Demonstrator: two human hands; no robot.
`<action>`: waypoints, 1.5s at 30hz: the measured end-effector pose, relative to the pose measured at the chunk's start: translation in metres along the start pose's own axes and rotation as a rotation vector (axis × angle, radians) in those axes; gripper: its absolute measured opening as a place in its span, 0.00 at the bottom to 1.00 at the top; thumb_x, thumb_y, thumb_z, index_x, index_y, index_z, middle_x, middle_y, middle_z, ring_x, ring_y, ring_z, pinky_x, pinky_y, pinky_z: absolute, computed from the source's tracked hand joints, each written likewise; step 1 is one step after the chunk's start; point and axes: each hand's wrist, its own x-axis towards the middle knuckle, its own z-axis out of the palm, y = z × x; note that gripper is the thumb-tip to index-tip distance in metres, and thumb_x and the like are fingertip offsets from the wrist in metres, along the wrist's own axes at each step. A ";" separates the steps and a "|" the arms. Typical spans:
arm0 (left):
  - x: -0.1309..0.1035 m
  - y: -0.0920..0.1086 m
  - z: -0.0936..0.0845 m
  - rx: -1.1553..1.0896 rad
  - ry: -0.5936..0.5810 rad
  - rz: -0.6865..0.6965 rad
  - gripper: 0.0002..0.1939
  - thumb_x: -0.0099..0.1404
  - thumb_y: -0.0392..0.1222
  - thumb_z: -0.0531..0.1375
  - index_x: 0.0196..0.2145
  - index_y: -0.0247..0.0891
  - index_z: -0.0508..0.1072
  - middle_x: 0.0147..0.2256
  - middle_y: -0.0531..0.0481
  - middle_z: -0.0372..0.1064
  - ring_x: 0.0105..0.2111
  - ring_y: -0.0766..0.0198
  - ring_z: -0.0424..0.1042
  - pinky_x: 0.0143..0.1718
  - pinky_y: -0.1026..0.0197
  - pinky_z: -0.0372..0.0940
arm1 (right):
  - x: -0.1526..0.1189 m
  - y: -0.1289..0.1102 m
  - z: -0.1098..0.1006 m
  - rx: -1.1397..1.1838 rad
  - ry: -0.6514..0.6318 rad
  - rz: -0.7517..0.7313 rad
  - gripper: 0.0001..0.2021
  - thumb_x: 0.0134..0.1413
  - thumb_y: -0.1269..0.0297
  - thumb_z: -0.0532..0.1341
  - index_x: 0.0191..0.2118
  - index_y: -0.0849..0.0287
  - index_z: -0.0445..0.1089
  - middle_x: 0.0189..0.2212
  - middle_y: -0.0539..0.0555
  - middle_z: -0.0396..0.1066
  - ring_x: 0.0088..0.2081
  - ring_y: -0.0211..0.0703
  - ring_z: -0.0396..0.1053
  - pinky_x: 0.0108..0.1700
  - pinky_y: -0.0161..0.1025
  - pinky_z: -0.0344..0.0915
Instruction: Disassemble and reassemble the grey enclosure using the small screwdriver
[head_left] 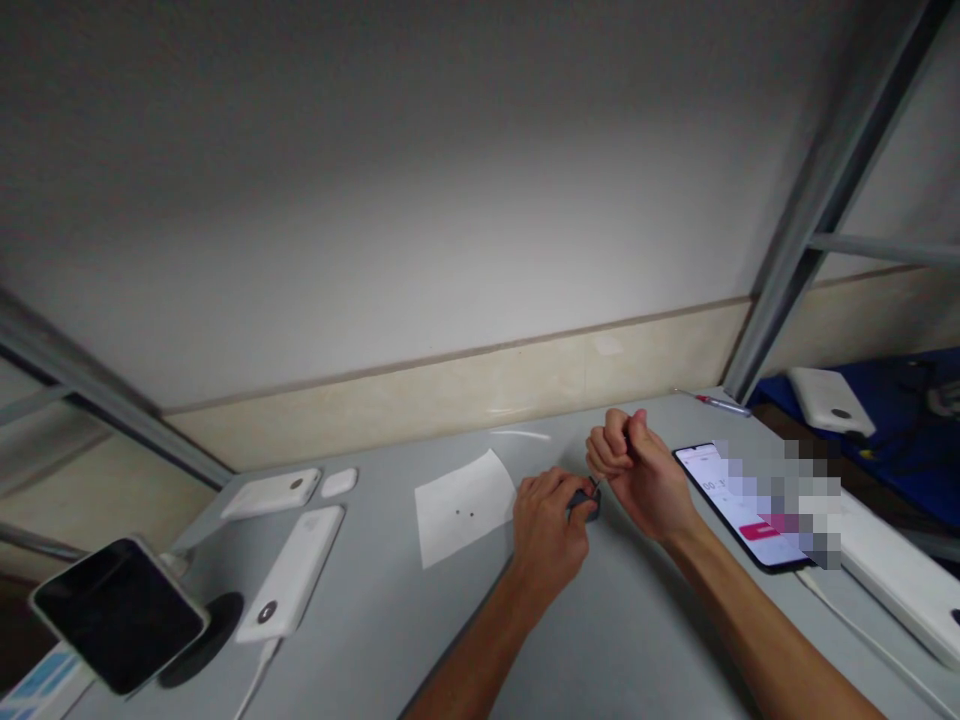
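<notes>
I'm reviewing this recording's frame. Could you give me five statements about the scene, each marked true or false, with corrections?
1. The left grip is on a small dark object. True.
2. The right grip is spread flat with its fingers straight. False: the right grip has its fingers curled in.
3. Two small dark spots show on the white paper. True.
4. The phone beside the right forearm has a black screen. False: that phone is lit.
5. A dark-screened device is at the far left. True.
</notes>
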 end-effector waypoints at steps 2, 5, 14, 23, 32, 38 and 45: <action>0.000 0.001 0.000 -0.012 0.015 -0.009 0.06 0.67 0.33 0.65 0.37 0.43 0.76 0.37 0.54 0.78 0.41 0.58 0.75 0.45 0.53 0.63 | 0.001 -0.002 -0.001 -0.009 0.019 -0.008 0.24 0.69 0.46 0.56 0.25 0.55 0.62 0.20 0.44 0.42 0.22 0.38 0.38 0.25 0.37 0.42; -0.001 0.001 0.001 -0.017 0.041 -0.028 0.09 0.64 0.31 0.67 0.40 0.43 0.75 0.38 0.55 0.79 0.40 0.57 0.76 0.45 0.53 0.64 | 0.002 -0.003 -0.004 -0.052 0.069 -0.033 0.23 0.68 0.46 0.56 0.25 0.55 0.60 0.20 0.44 0.41 0.23 0.39 0.36 0.25 0.37 0.42; -0.002 -0.001 0.002 -0.006 0.026 -0.012 0.10 0.64 0.32 0.67 0.41 0.44 0.75 0.39 0.54 0.79 0.41 0.56 0.76 0.45 0.52 0.64 | 0.003 0.000 -0.003 -0.086 0.091 -0.033 0.24 0.67 0.44 0.57 0.24 0.55 0.58 0.20 0.44 0.41 0.22 0.39 0.37 0.25 0.38 0.42; -0.002 -0.002 0.002 0.003 0.034 0.029 0.09 0.65 0.33 0.67 0.41 0.45 0.76 0.39 0.54 0.79 0.40 0.58 0.76 0.44 0.53 0.64 | 0.004 -0.003 -0.006 -0.102 0.118 -0.029 0.25 0.67 0.43 0.57 0.24 0.55 0.57 0.20 0.44 0.40 0.23 0.39 0.35 0.24 0.37 0.41; -0.002 -0.002 0.002 0.009 0.040 0.034 0.08 0.65 0.34 0.67 0.40 0.45 0.77 0.38 0.55 0.78 0.40 0.58 0.76 0.44 0.54 0.64 | 0.004 0.000 -0.008 -0.106 0.096 -0.025 0.22 0.66 0.45 0.59 0.26 0.54 0.61 0.21 0.45 0.42 0.23 0.39 0.39 0.25 0.37 0.42; -0.002 0.000 0.002 0.013 0.029 0.046 0.08 0.65 0.34 0.67 0.40 0.45 0.78 0.38 0.54 0.78 0.40 0.57 0.76 0.43 0.54 0.64 | 0.003 0.005 -0.013 -0.359 0.032 -0.072 0.17 0.64 0.47 0.63 0.33 0.57 0.72 0.27 0.50 0.60 0.29 0.41 0.58 0.30 0.39 0.53; -0.001 -0.001 0.002 0.035 0.018 0.044 0.07 0.66 0.34 0.66 0.39 0.45 0.78 0.37 0.54 0.78 0.39 0.58 0.76 0.42 0.54 0.64 | 0.001 0.017 -0.008 -0.341 0.104 -0.072 0.17 0.66 0.42 0.60 0.41 0.51 0.68 0.23 0.45 0.55 0.24 0.38 0.49 0.26 0.36 0.50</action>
